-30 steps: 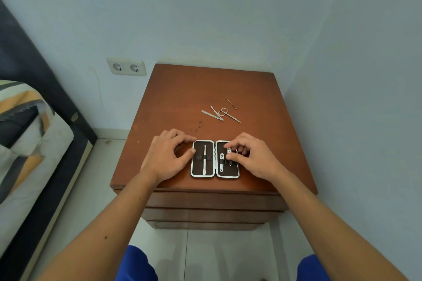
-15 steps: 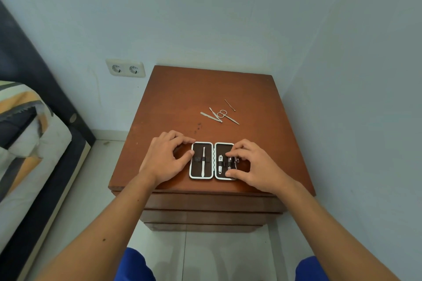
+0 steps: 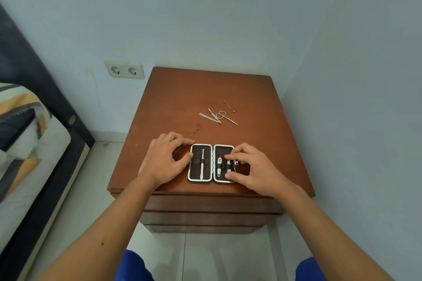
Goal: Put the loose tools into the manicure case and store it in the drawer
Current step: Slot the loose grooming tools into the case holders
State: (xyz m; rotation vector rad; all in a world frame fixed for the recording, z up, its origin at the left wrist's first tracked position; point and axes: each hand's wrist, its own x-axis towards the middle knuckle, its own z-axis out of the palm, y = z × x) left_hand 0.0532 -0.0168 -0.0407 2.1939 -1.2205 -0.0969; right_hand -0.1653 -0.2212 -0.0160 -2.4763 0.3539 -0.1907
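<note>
The manicure case (image 3: 196, 172) lies open and flat near the front edge of the nightstand (image 3: 205, 89). Its left half holds a slim metal tool (image 3: 202, 163), and its right half holds a small clipper (image 3: 219, 166). My left hand (image 3: 164, 162) grips the case's left edge between thumb and fingers. My right hand (image 3: 255, 171) pinches a metal tool under the strap at the right side of the case; that tool is mostly hidden. Behind the case lie loose tools: small scissors (image 3: 222, 116), a file (image 3: 209, 117) and a thin pick (image 3: 229, 106).
Shut drawer fronts (image 3: 205, 203) stack below the nightstand's top. Walls close in behind and to the right. A wall socket (image 3: 124, 70) sits at the back left. A bed (image 3: 25, 143) with a dark frame stands to the left, with tiled floor between.
My right hand's fingers shifted over the right half of the case and spread along the tool there. My left hand and the loose tools stayed put.
</note>
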